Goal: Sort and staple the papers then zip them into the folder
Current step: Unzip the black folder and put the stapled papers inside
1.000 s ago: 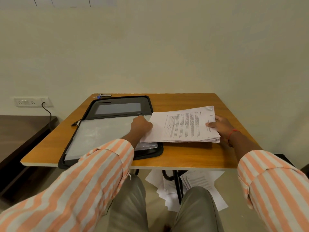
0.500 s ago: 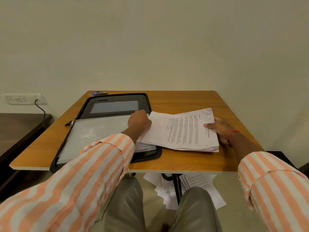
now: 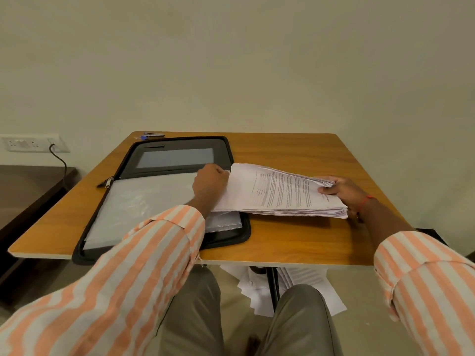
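Head view, table read as a clock face with 12 o'clock at the wall. The stack of papers (image 3: 280,194) lies from the centre toward 3 o'clock, printed side up. Its left end overlaps the right edge of the open folder (image 3: 241,235) and its right end rests on the table (image 3: 295,242).

The left hand (image 3: 209,182) sits at the stack's 9 o'clock end, back toward the camera, fingers curled over that edge and holding it. The right hand (image 3: 344,192) grips the 3 o'clock end, thumb on the top sheet and fingers curled beneath, where the upper sheets fan upward.

The folder fills the table's 9 o'clock half, a clear sleeve (image 3: 144,201) in its near panel and the zip pull (image 3: 108,182) at its left hinge. A stapler (image 3: 153,135) lies at 11 o'clock, just beyond the folder. Loose sheets (image 3: 308,278) lie on the floor under the table at 6 o'clock.
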